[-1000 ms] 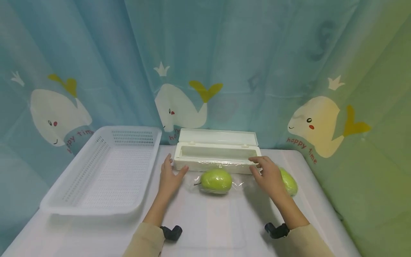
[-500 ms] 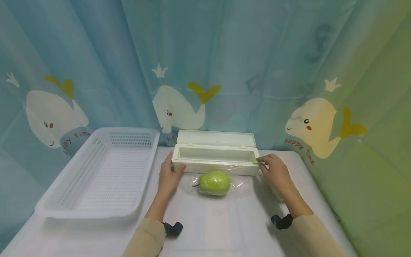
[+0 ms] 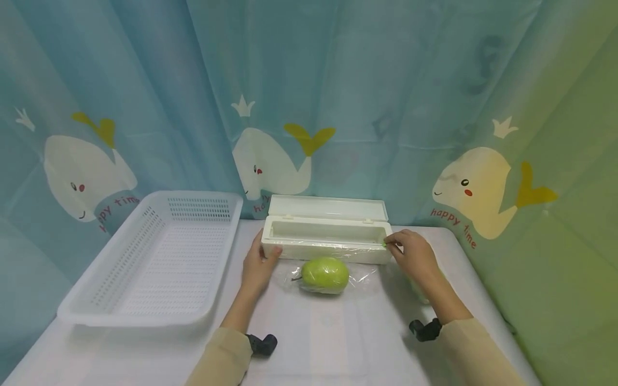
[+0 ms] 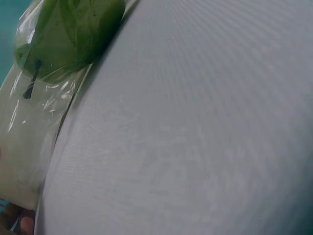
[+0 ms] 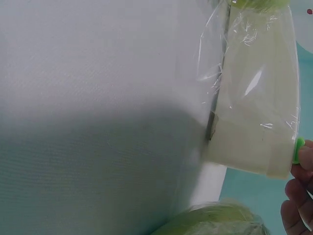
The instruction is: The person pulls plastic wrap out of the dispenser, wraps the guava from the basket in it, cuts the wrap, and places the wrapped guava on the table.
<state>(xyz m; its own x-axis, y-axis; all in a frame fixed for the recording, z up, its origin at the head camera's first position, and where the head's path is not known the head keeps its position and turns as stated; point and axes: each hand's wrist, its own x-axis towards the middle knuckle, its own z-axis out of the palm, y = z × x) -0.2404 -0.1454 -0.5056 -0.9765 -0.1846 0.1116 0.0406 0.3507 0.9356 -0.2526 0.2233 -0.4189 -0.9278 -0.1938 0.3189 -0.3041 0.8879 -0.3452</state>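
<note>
A white cling film dispenser (image 3: 292, 252) sits at the back of the table with its lid up. My left hand (image 3: 258, 268) holds its left end, the thumb on the front face. At the right end, my right hand (image 3: 414, 258) pinches a small green slide cutter (image 5: 298, 150) on the front edge. Clear cling film (image 5: 254, 63) hangs over the dispenser's front and runs onto the table. On this film lies a green fruit (image 3: 324, 275) with a dark stem, covered by film. Another wrapped green fruit (image 5: 215, 223) is mostly hidden behind my right forearm in the head view.
A white perforated plastic basket (image 3: 212, 316) stands on the left side of the white-covered table (image 3: 314, 348). Directly behind the dispenser hangs a blue curtain (image 3: 338, 107) with whale prints. A green curtain (image 3: 569, 300) borders the table's right side.
My right hand has shifted right from above the dispenser's front edge to the green cutter at its right end. My left hand has closed onto the left end.
</note>
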